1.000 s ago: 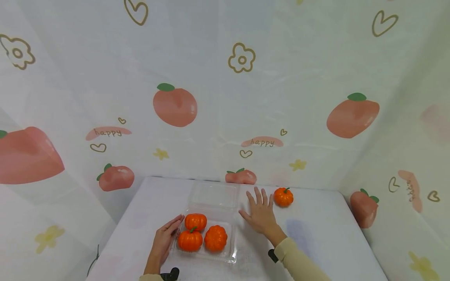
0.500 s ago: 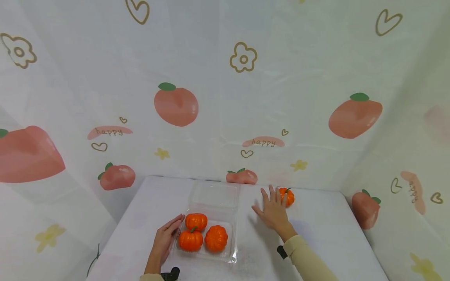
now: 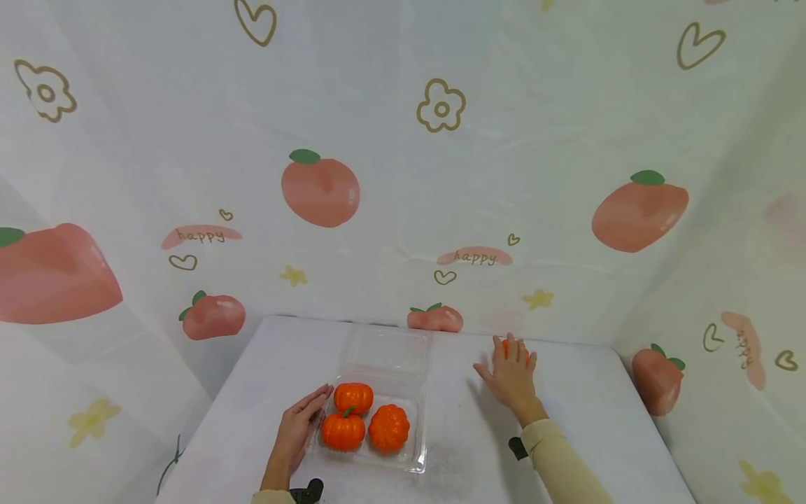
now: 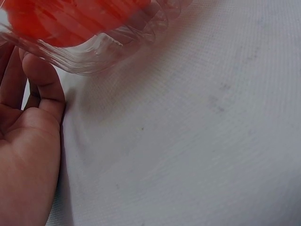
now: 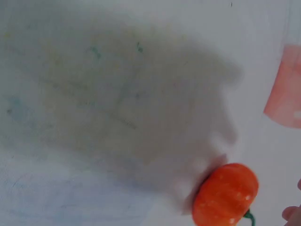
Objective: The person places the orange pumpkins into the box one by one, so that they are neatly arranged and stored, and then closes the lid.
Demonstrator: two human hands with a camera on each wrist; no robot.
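Both hands are well apart on the white surface (image 3: 450,455): the left hand (image 3: 294,430), nearer, lies along the left wall of a clear plastic container (image 3: 420,448), fingers nearly straight and seeming to touch it without gripping, while the right hand (image 3: 513,378) is farther out with fingers spread and nothing held. Just to the right of the left hand, inside the container, sit three orange pumpkins: the front pumpkin (image 3: 343,432), the right pumpkin (image 3: 388,428) and the back pumpkin (image 3: 353,397). If the left hand pressed sideways, the light, thin-looking container could probably slide and shift all three. Beyond the left hand, the transparent lid (image 3: 387,350) lies folded back; a knock from the right forearm on its way across might swing it over. Under the right hand's fingers is the far pumpkin (image 5: 225,195), partly hidden in the head view; the right wrist view shows fingertips beside its stem, apart from it. Rounded and smooth, it could roll away if only one side were nudged, perhaps against the printed cloth (image 3: 378,105) behind.
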